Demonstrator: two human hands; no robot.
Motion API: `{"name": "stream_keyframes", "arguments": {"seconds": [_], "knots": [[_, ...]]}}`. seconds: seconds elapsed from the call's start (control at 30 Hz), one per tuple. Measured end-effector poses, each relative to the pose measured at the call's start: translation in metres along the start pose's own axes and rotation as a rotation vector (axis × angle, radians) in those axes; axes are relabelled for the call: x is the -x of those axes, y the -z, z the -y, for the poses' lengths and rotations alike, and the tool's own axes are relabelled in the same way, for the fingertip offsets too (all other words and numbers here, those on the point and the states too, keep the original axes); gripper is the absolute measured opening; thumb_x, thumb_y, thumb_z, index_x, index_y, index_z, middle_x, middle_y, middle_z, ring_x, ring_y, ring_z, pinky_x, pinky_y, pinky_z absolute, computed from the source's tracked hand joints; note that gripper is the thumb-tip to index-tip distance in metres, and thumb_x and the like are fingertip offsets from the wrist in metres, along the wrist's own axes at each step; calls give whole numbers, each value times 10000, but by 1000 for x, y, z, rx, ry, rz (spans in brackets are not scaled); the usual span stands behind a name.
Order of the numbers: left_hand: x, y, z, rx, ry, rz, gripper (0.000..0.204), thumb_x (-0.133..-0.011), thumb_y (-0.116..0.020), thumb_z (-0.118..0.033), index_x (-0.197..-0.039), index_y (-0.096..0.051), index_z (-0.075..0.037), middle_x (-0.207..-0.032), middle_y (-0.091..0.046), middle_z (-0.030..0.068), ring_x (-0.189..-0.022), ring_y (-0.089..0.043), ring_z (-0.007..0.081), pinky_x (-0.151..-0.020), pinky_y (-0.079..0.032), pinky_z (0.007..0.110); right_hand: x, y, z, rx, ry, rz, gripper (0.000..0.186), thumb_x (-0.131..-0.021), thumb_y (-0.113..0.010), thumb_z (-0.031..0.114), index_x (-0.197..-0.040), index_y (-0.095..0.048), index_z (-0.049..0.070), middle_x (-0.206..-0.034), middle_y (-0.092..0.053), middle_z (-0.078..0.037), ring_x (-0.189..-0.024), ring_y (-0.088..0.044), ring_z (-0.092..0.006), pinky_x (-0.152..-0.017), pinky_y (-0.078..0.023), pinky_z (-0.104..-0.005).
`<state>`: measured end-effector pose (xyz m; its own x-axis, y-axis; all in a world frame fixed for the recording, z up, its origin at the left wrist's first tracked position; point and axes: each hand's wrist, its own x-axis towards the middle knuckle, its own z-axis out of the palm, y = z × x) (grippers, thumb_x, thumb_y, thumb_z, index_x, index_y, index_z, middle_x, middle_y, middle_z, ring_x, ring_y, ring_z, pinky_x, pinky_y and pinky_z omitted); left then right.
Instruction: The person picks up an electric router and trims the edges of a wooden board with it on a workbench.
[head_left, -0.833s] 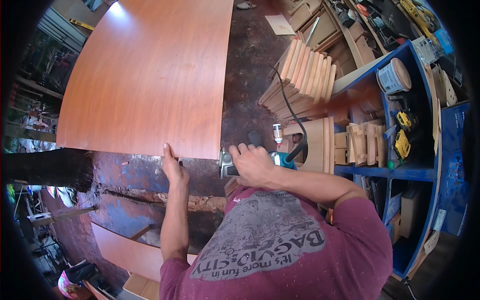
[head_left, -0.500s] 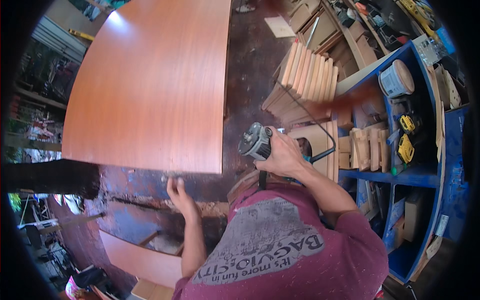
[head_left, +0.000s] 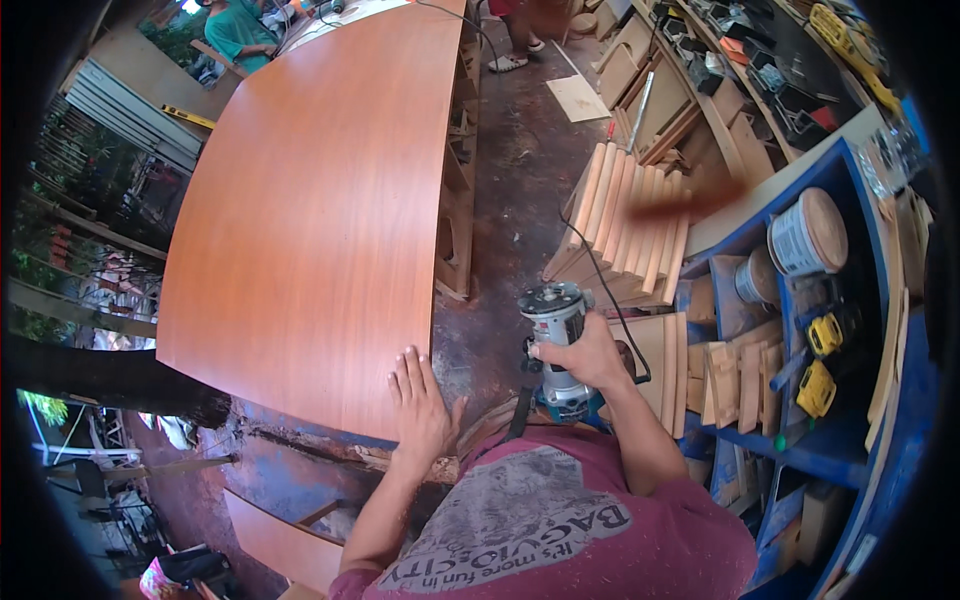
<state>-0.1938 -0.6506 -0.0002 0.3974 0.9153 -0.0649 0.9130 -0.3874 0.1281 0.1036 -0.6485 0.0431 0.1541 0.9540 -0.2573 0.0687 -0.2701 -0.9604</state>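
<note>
One reddish wood-grain panel [head_left: 320, 220], near corner under the flat left hand [head_left: 424, 415]; one router [head_left: 558, 328], gripped by the right hand [head_left: 592, 355], stands clear; edge completion cannot be told.

A tub [head_left: 800, 245] is kept near the far edge of the blue shelf [head_left: 830, 459]. A pale board [head_left: 578, 99] is laid on the floor [head_left: 508, 205].

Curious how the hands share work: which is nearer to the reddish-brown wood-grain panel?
Left. The left hand rests on the wood-grain panel at its near right corner; the right hand is off it, to the right, gripping a router.
</note>
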Motion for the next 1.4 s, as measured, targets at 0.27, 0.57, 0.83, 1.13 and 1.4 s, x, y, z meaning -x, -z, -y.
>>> {"name": "stream_keyframes", "arguments": {"seconds": [0.27, 0.57, 0.83, 1.13, 1.4], "knots": [[-126, 6, -12, -157, 37, -36, 945, -898, -739, -382, -1543, -295, 148, -1646, -221, 352, -1532, -219, 516, -1247, -199, 608, -46, 56, -39, -165, -44, -36, 423, -698, -902, 183, -1045, -725, 18, -933, -753, -73, -840, -713, -173, -795, -574, -341], [-89, 6, -10, -149, 55, 61, 893, -892, -727, -292, -1549, -292, 129, -1655, -225, 324, -1536, -199, 523, -1249, -208, 607, -85, 72, -41, -95, -45, 19, 391, -722, -876, 186, -1025, -690, 23, -916, -713, -46, -828, -662, -141, -789, -554, -317], [9, -9, -18, -63, 161, 57, 876, -878, -718, -253, -1543, -297, 132, -1650, -230, 335, -1534, -200, 535, -1232, -203, 653, -107, 47, -42, -26, -11, 114, 386, -715, -883, 235, -990, -708, 28, -914, -726, -59, -813, -670, -151, -778, -551, -337], [-7, -13, -18, -53, 166, 21, 831, -874, -692, -256, -1522, -349, 134, -1645, -251, 329, -1531, -221, 524, -1236, -211, 637, -109, 20, -26, -2, -43, 182, 417, -697, -891, 174, -1043, -722, 13, -929, -745, -69, -830, -700, -167, -780, -573, -350], [-79, 3, -22, -122, 109, -36, 833, -858, -702, -272, -1513, -371, 121, -1637, -281, 316, -1533, -245, 501, -1240, -220, 628, -89, 22, -8, -20, 29, 109, 434, -694, -893, 194, -1052, -736, 6, -952, -749, -78, -848, -698, -178, -800, -570, -360]]}}
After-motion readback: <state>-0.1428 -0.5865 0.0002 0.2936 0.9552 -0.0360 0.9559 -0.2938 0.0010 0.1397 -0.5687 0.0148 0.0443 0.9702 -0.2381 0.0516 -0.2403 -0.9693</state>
